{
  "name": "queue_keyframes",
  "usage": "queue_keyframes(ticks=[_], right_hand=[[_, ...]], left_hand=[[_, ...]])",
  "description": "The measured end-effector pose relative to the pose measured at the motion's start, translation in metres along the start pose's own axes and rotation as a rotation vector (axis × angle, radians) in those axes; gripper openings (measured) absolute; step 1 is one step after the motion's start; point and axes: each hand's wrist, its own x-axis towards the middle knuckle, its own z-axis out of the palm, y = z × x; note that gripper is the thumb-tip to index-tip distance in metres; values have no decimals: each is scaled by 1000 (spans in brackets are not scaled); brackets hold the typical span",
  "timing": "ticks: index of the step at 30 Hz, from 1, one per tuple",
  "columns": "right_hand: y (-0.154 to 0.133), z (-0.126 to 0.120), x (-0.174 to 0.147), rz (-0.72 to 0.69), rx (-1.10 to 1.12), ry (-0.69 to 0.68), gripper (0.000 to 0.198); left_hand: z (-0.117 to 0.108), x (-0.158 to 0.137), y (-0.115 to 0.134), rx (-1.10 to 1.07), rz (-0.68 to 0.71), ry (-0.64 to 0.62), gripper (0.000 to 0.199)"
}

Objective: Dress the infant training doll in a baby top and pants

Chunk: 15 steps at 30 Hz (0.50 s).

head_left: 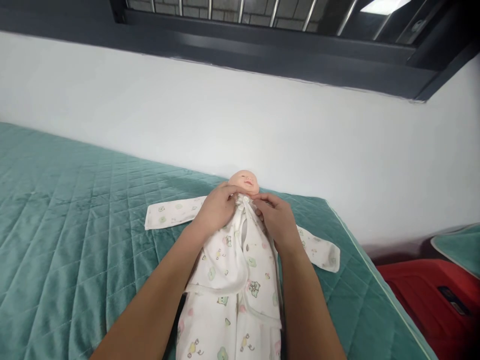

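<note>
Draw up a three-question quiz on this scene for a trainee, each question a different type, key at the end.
1. True or false: the left hand and the right hand are both at the neck end of the patterned top.
2. What colour is the quilted cover under the doll? A red, B green, C white.
3. Complete: the red object is on the ____ side of the picture.

Key: 1 true; 2 B; 3 right.

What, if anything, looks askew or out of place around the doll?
The printed top on the doll looks slightly askew: its front hem dips lower on the right side of the view than on the left, so the edges don't line up. Nothing visible looks spilled or damaged.
</note>
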Motion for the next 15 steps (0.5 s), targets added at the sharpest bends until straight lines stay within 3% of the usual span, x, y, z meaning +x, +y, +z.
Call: queue_keyframes(ticks=[5, 10, 15], right_hand=[[-4, 0, -3, -89, -184, 47, 18], [-6, 1, -6, -234, -287, 52, 23], [-4, 5, -7, -241, -343, 1, 26]], left_hand=[[-1, -2, -3, 49, 83, -61, 40], [-1, -2, -2, 39, 70, -54, 36], [-1, -2, 0, 20, 54, -59, 35]])
